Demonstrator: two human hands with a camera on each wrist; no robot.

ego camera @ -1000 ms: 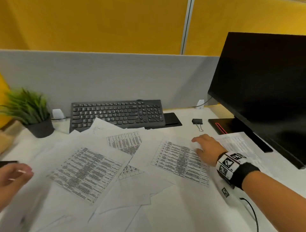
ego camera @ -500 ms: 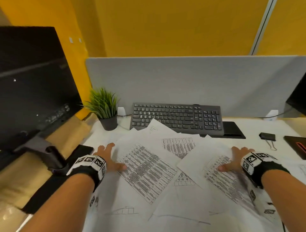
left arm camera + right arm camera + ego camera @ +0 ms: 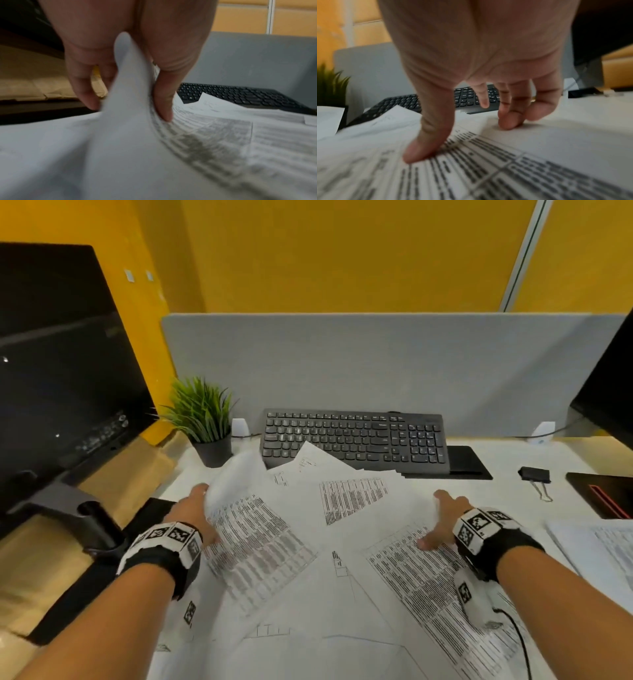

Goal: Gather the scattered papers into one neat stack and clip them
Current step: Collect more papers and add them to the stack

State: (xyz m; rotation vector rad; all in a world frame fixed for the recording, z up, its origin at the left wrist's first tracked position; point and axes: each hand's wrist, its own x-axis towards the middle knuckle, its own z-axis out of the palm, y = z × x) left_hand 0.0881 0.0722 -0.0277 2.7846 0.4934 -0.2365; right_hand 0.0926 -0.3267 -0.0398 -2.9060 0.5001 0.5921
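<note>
Several white printed papers [image 3: 342, 542] lie scattered and overlapping across the white desk [image 3: 507, 498]. My left hand [image 3: 200, 501] is at their left edge. It pinches a buckled sheet [image 3: 126, 81] between thumb and fingers, and that sheet [image 3: 236, 484] curls up off the desk. My right hand [image 3: 442, 518] lies spread at the right edge of the pile. Its thumb presses a sheet with a printed table [image 3: 488, 162], and the fingertips [image 3: 508, 121] touch down beyond it. A black binder clip [image 3: 534, 474] lies on the desk, to the right of my right hand and farther back.
A black keyboard [image 3: 352, 440] lies just behind the papers, and one sheet corner overlaps it. A small potted plant [image 3: 205, 419] stands back left. Dark monitors flank the desk, left [image 3: 61, 364] and right [image 3: 609, 392]. More papers [image 3: 599, 546] lie at the right edge.
The view swung left. My left hand came onto the pile and now lifts the left sheet's edge. Both hands have pushed the papers inward, closer together.
</note>
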